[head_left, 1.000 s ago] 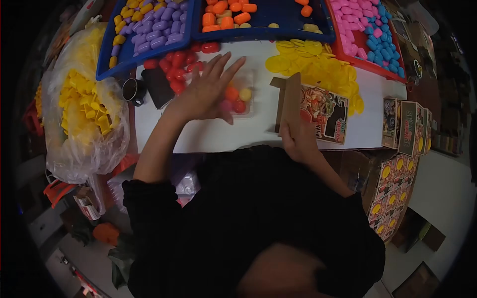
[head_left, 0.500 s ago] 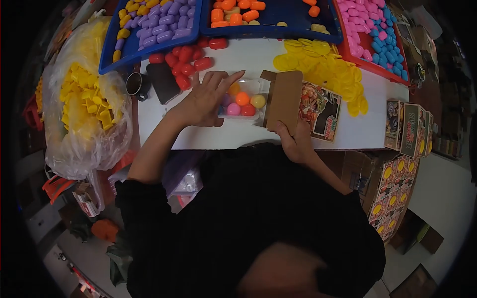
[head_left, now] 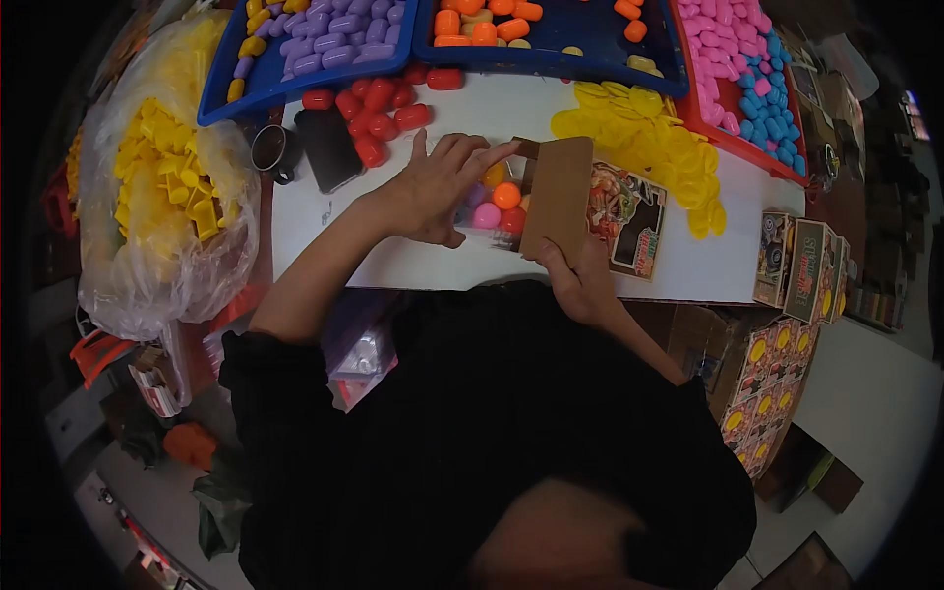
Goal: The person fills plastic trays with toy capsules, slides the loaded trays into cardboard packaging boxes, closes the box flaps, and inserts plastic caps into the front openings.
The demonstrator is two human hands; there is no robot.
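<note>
A clear plastic tray [head_left: 473, 233] of round, coloured pieces lies partly inside the open end of a brown cardboard box [head_left: 559, 197]. My left hand [head_left: 428, 197] spans the tray's left end, thumb at the near edge and index finger stretched along the far edge to the box flap. Its palm covers that end of the tray. My right hand [head_left: 582, 283] grips the near side of the box, thumb on top, other fingers partly hidden. Printed food pictures [head_left: 624, 216] show just right of the brown panel.
Red capsules [head_left: 382, 123], a black flat object [head_left: 327, 149] and a dark mug [head_left: 273, 150] lie left. Yellow discs [head_left: 659, 143] spread behind the box. Blue trays [head_left: 551, 67] and a red tray [head_left: 723, 133] line the back. Printed boxes [head_left: 808, 265] stand right; a yellow-filled bag [head_left: 162, 265] sits left.
The tray has slid further right into the box, so fewer coloured pieces show. My left hand has moved right with it; my right hand stays on the box. The view has shifted slightly.
</note>
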